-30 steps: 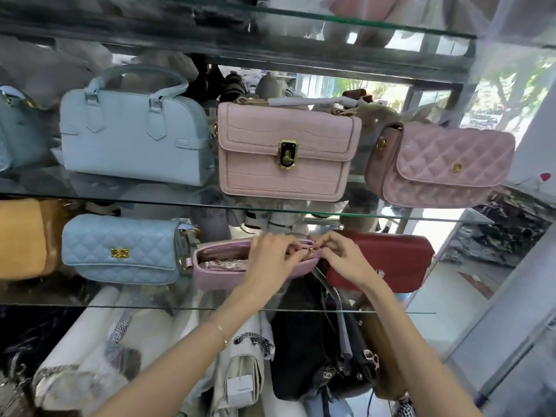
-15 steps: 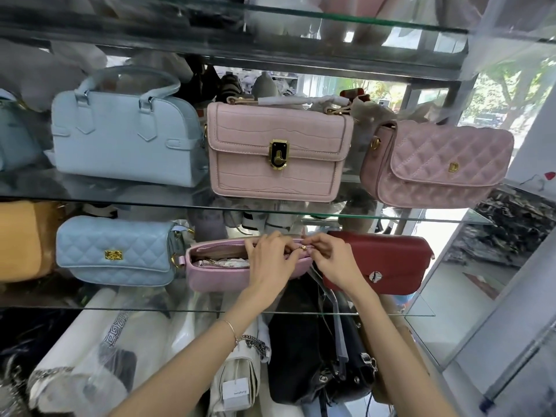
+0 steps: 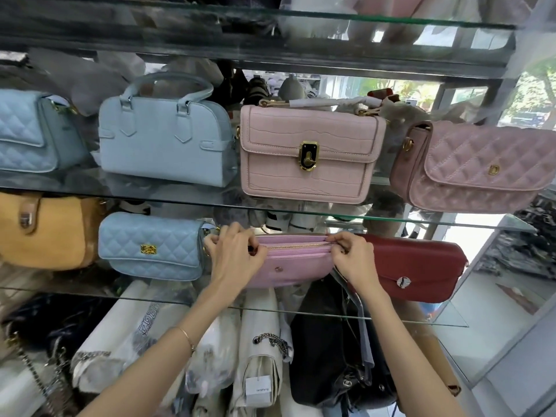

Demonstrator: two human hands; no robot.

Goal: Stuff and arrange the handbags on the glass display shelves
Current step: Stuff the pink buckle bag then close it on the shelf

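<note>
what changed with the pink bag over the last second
The left hand slid leftward along the top of the pink bag to its left end. The zip, open before with stuffing showing, is now closed. The right hand still pinches the bag's right end. The red bag and blue quilted bag beside it stayed put.

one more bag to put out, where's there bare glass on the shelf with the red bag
Hardly any. Only a narrow bare strip runs along the front of the lower shelf, widest at its right corner before the red bag. The row is crowded: tan bag, blue quilted bag and pink bag sit close beside it.
</note>
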